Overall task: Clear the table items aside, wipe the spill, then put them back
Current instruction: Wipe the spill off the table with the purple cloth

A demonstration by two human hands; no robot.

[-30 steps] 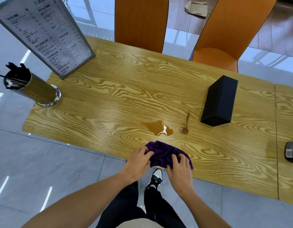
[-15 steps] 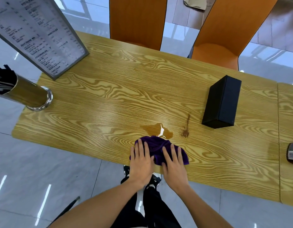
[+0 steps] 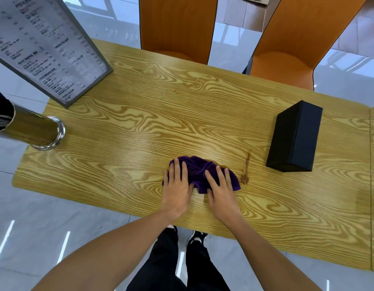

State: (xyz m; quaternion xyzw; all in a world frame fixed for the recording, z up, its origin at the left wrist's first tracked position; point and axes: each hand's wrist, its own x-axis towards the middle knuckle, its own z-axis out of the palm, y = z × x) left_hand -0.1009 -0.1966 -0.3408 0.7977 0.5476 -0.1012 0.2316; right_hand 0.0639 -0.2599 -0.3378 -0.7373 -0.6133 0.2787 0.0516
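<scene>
Both hands flat, fingers spread, left hand and right hand pressing purple cloth on wooden surface, brown streak at cloth's 3 o'clock, black box beyond

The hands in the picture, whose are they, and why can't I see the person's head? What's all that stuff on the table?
The camera sits on the person's head and looks down, so you see only arms, legs and shoes. The left hand and right hand lie flat, pressing a purple cloth onto the wooden table. A brown streak of spilled drink shows beside the cloth. A black box stands on the right. On the left are a menu board and a shiny metal holder. Two orange chairs stand behind.
</scene>
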